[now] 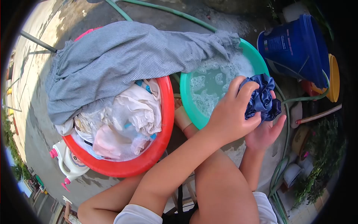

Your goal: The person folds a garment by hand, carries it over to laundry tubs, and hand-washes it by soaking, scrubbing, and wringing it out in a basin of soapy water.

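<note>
A bunched dark blue shiny cloth (262, 98) is between my two hands, over the right rim of the green basin (261, 59). My left hand (233, 110) grips it from the left with curved fingers. Beneath and to the right, my right hand (263, 132) supports the cloth, its thumb and fingers partly hidden by it. Soapy water (214, 80) with foam fills the green basin. A striped grey-blue cloth (123, 56) lies across the red basin (167, 112) and onto the green basin's rim. White and pink wet clothes (138, 108) sit in suds in the red basin.
A white detergent bottle (72, 160) with pink caps lies left of the red basin. Blue (294, 48) and yellow (334, 78) buckets stand at the upper right. A green hose (285, 149) runs along the right, near plants (320, 160).
</note>
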`<state>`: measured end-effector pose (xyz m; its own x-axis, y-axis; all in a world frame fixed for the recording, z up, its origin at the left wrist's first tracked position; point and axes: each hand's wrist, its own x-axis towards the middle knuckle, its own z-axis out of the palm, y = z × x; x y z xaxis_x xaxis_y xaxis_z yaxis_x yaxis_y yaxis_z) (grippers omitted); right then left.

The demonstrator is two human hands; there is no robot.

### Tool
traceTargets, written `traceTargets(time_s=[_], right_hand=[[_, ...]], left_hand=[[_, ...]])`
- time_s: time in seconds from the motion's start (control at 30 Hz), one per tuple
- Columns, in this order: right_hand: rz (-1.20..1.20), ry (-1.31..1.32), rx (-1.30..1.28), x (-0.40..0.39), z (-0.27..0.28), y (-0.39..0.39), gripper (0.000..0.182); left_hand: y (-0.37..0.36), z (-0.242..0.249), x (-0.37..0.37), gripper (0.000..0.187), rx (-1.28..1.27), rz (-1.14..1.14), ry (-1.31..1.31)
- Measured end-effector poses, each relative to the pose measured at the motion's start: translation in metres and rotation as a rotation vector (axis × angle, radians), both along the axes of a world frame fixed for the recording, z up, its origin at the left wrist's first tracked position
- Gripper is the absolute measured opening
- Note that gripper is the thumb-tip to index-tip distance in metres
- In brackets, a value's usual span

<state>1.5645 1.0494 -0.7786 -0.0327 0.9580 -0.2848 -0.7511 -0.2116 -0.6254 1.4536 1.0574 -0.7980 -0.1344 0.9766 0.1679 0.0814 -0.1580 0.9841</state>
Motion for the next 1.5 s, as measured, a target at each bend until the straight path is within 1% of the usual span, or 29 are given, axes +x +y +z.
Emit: traceTargets(time_s=[0.03, 0.07, 0.1, 0.13, 0.17, 0.2, 0.23, 0.27, 0.3, 0.37, 0.4, 0.43, 0.5, 0.53, 0.63, 0.7, 0.77, 0.8, 0.83, 0.9, 0.93, 0.97, 1.07, 1.17, 1.23, 1.3, 1.37, 1.43, 1.5], right_hand=[[-0.049, -0.072, -0.019, -0.009, 0.004, 0.001, 0.066], [0.140, -0.060, 0.117, 0.006, -0.009, 0.002, 0.070], [0.115, -0.083, -0.001, 0.010, -0.020, 0.000, 0.064], [0.163, -0.486, -0.029, 0.010, -0.023, 0.002, 0.063], [0.203, -0.892, -0.059, 0.012, -0.024, 0.004, 0.062], [0.125, -1.070, -0.119, 0.027, -0.039, -0.001, 0.057], [0.000, -1.124, -0.182, 0.053, -0.061, -0.011, 0.057], [-0.126, -1.175, -0.249, 0.084, -0.087, -0.025, 0.057], [-0.255, -1.220, -0.317, 0.108, -0.104, -0.039, 0.057], [-0.285, -1.138, -0.659, 0.136, -0.120, -0.060, 0.057], [-0.295, -1.083, -0.829, 0.143, -0.123, -0.067, 0.057], [-0.223, -0.923, -0.830, 0.143, -0.120, -0.072, 0.058], [-0.085, -0.606, -0.813, 0.136, -0.110, -0.080, 0.061], [-0.092, -0.380, -0.800, 0.135, -0.116, -0.081, 0.052], [-0.129, -0.405, -0.689, 0.108, -0.121, -0.088, 0.038], [-0.144, -0.335, -0.707, 0.105, -0.132, -0.097, 0.033], [-0.181, -0.315, -0.747, 0.095, -0.131, -0.098, 0.031], [-0.188, -0.310, -0.743, 0.093, -0.129, -0.097, 0.030], [-0.173, -0.304, -0.738, 0.094, -0.128, -0.096, 0.030], [-0.146, -0.295, -0.732, 0.097, -0.127, -0.097, 0.029], [-0.137, -0.297, -0.735, 0.098, -0.127, -0.098, 0.028], [-0.126, -0.298, -0.736, 0.100, -0.128, -0.099, 0.028], [-0.126, -0.303, -0.718, 0.101, -0.131, -0.097, 0.025], [-0.110, -0.302, -0.710, 0.103, -0.128, -0.097, 0.024], [-0.102, -0.289, -0.707, 0.103, -0.130, -0.097, 0.023], [-0.105, -0.274, -0.715, 0.105, -0.131, -0.098, 0.023], [-0.126, -0.246, -0.728, 0.108, -0.133, -0.098, 0.024], [-0.155, -0.195, -0.728, 0.109, -0.136, -0.098, 0.024], [-0.191, -0.128, -0.714, 0.108, -0.138, -0.098, 0.025]], left_hand=[[0.004, -0.002, -0.015, 0.054, 0.052, 0.032, -0.029], [0.008, 0.001, -0.034, 0.050, -0.030, 0.069, -0.221], [0.012, 0.006, -0.054, 0.047, -0.116, 0.104, -0.415], [0.017, 0.006, -0.078, 0.042, -0.105, 0.224, -0.426], [0.023, 0.021, -0.103, 0.043, -0.163, 0.344, -0.542], [0.031, 0.024, -0.129, 0.039, -0.047, 0.410, -0.712], [0.034, 0.017, -0.164, 0.028, -0.042, 0.453, -0.701], [0.035, -0.006, -0.211, 0.018, -0.118, 0.508, -0.703], [0.036, -0.012, -0.245, 0.012, -0.213, 0.523, -0.709], [0.034, -0.040, -0.291, 0.015, -0.353, 0.634, -0.648], [0.027, -0.056, -0.315, 0.017, -0.456, 0.619, -0.673], [0.019, -0.065, -0.329, 0.021, -0.566, 0.603, -0.694], [0.020, -0.059, -0.330, 0.030, -0.631, 0.652, -0.403], [0.019, -0.056, -0.332, 0.036, -0.653, 0.682, -0.257], [0.018, -0.037, -0.308, 0.049, -0.417, 0.761, 1.137], [0.026, -0.015, -0.259, 0.053, -0.032, 0.750, 1.482], [0.047, -0.005, -0.202, 0.052, 0.192, 0.442, 1.421], [0.056, -0.002, -0.169, 0.052, 0.165, 0.298, 1.502], [0.068, -0.015, -0.146, 0.056, 0.185, 0.126, 1.484], [0.092, -0.054, -0.105, 0.056, 0.182, -0.079, 1.426], [0.100, -0.080, -0.094, 0.054, 0.043, -0.199, 1.484], [0.108, -0.086, -0.084, 0.052, -0.097, -0.319, 1.535], [0.124, -0.092, -0.074, 0.040, -0.311, -0.210, 1.291], [0.122, -0.073, -0.092, 0.023, 0.078, -0.010, 1.100], [0.119, -0.040, -0.114, 0.019, 0.233, 0.107, 0.893], [0.104, -0.001, -0.141, 0.021, 0.018, 0.252, 0.413], [0.083, 0.032, -0.181, 0.025, 0.037, 0.467, -0.102], [0.056, 0.054, -0.221, 0.028, 0.072, 0.697, -0.244], [0.020, 0.037, -0.282, 0.032, 0.097, 0.789, -0.299]])
